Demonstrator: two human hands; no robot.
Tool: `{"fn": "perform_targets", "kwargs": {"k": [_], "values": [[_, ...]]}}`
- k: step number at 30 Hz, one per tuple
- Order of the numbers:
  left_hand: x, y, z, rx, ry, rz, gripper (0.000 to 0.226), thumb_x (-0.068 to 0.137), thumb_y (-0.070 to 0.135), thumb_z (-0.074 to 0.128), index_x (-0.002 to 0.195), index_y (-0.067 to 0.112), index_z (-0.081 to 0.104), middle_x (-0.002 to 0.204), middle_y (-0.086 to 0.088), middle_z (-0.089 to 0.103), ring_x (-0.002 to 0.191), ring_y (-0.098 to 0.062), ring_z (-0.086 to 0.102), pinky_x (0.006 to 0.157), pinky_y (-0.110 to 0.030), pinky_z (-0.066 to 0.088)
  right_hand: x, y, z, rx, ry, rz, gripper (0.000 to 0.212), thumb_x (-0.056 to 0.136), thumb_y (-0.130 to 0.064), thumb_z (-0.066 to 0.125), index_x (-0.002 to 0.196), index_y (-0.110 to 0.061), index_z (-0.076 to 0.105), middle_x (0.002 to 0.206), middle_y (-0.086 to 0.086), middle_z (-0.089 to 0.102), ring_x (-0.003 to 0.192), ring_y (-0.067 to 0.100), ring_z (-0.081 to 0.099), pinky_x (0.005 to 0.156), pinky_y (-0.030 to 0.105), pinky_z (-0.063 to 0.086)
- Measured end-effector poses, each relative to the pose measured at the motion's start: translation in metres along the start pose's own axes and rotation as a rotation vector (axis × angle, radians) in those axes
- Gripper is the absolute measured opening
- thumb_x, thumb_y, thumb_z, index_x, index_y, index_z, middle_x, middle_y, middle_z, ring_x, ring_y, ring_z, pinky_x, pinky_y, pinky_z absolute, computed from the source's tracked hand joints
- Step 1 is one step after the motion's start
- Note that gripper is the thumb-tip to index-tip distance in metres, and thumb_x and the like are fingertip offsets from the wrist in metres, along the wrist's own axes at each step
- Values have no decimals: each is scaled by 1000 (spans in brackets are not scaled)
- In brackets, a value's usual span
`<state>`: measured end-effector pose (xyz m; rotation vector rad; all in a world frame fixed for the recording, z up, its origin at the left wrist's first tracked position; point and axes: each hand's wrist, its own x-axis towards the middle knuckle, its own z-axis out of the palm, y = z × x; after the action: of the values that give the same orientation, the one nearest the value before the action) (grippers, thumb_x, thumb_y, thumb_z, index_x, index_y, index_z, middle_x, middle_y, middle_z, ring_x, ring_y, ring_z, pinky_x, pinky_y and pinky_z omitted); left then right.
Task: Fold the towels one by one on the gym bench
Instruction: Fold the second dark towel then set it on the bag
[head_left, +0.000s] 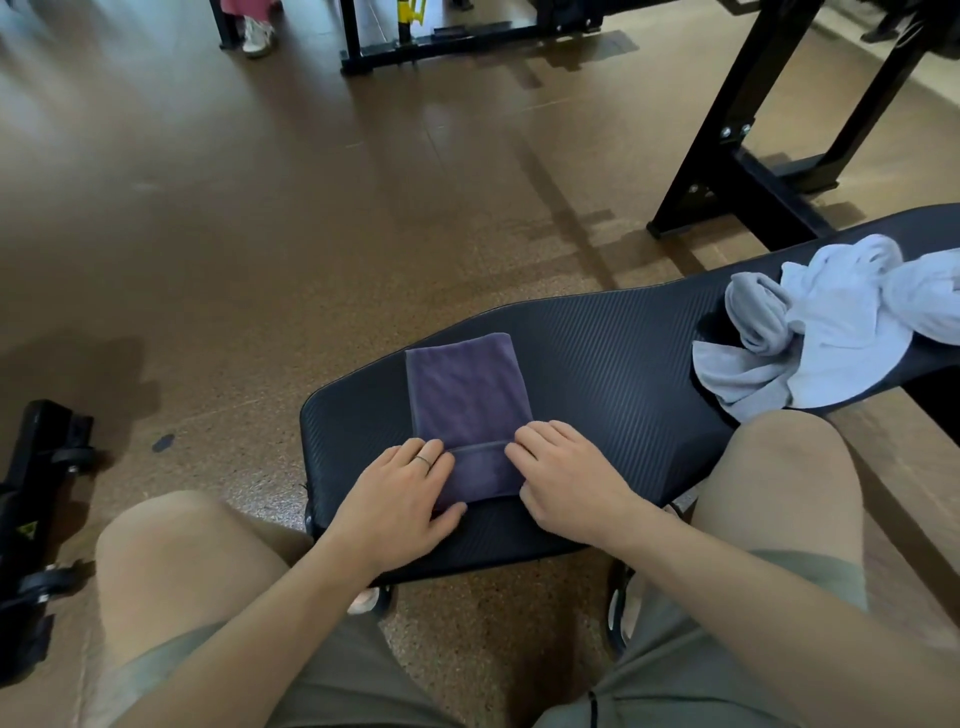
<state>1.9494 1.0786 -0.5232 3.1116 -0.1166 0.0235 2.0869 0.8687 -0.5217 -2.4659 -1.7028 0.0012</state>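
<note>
Two hands are down on the purple towel (470, 410) in the head view, one at each side of its near end. That towel is already folded into a narrow strip lying flat on the black padded tabletop (613, 364), running away from the person, with the near end turned over into a short flap between the hands. Left hand (400, 493) has a ring on one finger, and its fingers (423, 457) are pretty much straight, pressing flat on the left edge of the flap with the thumb along the near edge. Right hand (569, 478) does the same on the other side, fingers (540, 441) loosely extended on top of the cloth, not curled round anything as far as I can see. Well off to the right of the right hand there's a crumpled pile of pale towels (826, 322), whitish and grey, sitting unfolded on the tabletop. Brown gym floor (260, 234) all around, and a black machine frame (737, 156) stands beyond the pile.
</note>
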Motion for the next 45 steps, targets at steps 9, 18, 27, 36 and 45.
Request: {"fn": "perform_targets", "kwargs": {"k": [9, 18, 27, 36, 45], "values": [[7, 11, -3, -20, -33, -112, 38, 75, 25, 63, 111, 13, 61, 112, -6, 64, 98, -26, 60, 83, -39, 53, 1, -1, 1, 64, -26, 85, 28, 88, -24, 53, 113, -17, 61, 113, 0, 60, 108, 19, 57, 100, 35, 47], [8, -12, -21, -694, -11, -506, 8, 95, 18, 54, 91, 26, 53, 75, 8, 64, 70, -9, 61, 66, -35, 51, 23, 5, -16, 458, 52, 468, 19, 102, -27, 52, 120, -21, 57, 102, -6, 66, 88, 12, 63, 79, 31, 53], [22, -6, -13, -675, 2, -696, 9, 105, 31, 44, 100, 24, 47, 82, 3, 67, 70, -15, 64, 64, -40, 52, 43, 11, -8, 560, 1, 710, 17, 106, -36, 49, 117, -23, 50, 107, -3, 64, 92, 14, 62, 82, 40, 58], [26, 6, 11, -229, 23, -646, 38, 101, 27, 44, 133, 6, 45, 94, -8, 69, 71, -30, 68, 58, -40, 50, 48, 11, 2, 451, -34, 751, 18, 106, -40, 48, 105, -23, 42, 99, -2, 59, 80, 14, 59, 68, 32, 48], [36, 2, 6, 133, 71, -13, 59, 76, 14, 77, 130, 18, 54, 130, -14, 57, 116, -33, 55, 101, -46, 47, 49, 5, 2, 86, 134, 466, 12, 98, -22, 63, 101, -17, 53, 97, 2, 50, 75, 18, 55, 64, 32, 48]]}}
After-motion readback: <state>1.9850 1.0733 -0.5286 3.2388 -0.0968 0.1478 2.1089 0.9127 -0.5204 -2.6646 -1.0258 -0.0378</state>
